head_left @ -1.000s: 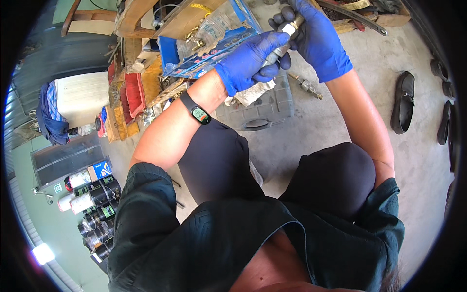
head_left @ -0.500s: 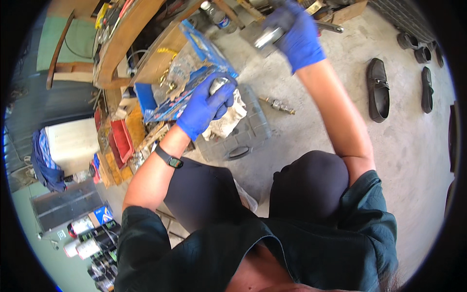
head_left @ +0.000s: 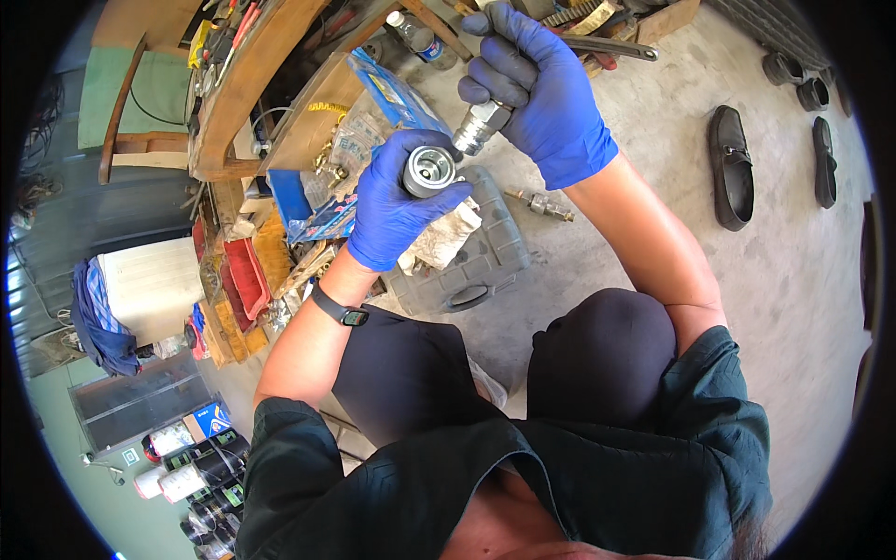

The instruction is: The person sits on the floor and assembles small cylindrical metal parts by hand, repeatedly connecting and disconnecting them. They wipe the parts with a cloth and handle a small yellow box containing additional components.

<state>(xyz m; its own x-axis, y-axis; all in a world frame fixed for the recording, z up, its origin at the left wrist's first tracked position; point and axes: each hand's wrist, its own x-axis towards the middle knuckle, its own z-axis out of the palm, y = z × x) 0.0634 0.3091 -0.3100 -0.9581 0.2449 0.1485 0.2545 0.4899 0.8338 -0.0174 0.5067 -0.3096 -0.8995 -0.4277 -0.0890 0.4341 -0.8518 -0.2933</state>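
My left hand [head_left: 390,210], in a blue glove with dark-stained fingertips, is closed round a silver hydraulic coupler socket [head_left: 430,171]. Its round open end faces up toward me. In my right hand [head_left: 546,93], gloved the same way, is a silver metal fitting with a hex section [head_left: 480,129]. The fitting's narrower end points down and left, close beside the socket; whether the two touch I cannot tell. Below the hands, a stained white rag [head_left: 446,239] lies on a grey plastic tool case [head_left: 495,252]. Another metal coupler [head_left: 544,206] rests on the concrete floor to the right of the case.
An open blue cardboard box [head_left: 401,93] with brass fittings and plastic bags stands beyond my left hand. A plastic bottle [head_left: 422,42] and a long wrench [head_left: 607,47] are farther off. Red trays [head_left: 245,280] sit on the left. Black shoes [head_left: 731,168] stand on the floor at right.
My right hand has come down and left, bringing its fitting close to the socket. My left hand has turned so that the socket's open end now shows.
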